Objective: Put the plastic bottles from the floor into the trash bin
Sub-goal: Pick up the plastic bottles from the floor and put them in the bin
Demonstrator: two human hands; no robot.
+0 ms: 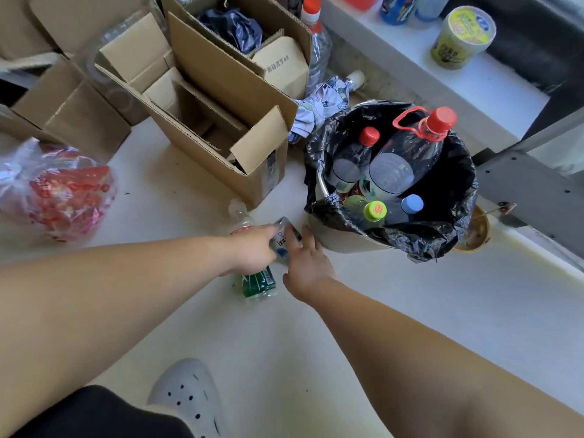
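Both bare arms reach down toward a small cluster of plastic bottles lying on the pale floor (395,311) just in front of the trash bin (341,241). The left hand (252,251) rests over a clear bottle with a green label (257,284), its grip partly curled around the body, though whether the fingers are truly clamped on it cannot be told from above. The right hand (308,267) has its fingers spread apart, touching a small clear bottle with a blue and white label (284,237) that lies between the two hands; its grip has not closed on it. A third clear bottle with a red label band (240,218) lies just beyond the left hand, beside the corner of an open cardboard box (221,128). The bin, lined with a black bag (448,216), holds several bottles: a large one with a red cap and handle (410,153), a smaller red-capped one (354,159), one with a lime-green cap (375,211) and one with a blue cap (411,204). A red and clear plastic bag (53,191) sits well off to the left, and a white clog (189,396) shows at the bottom.
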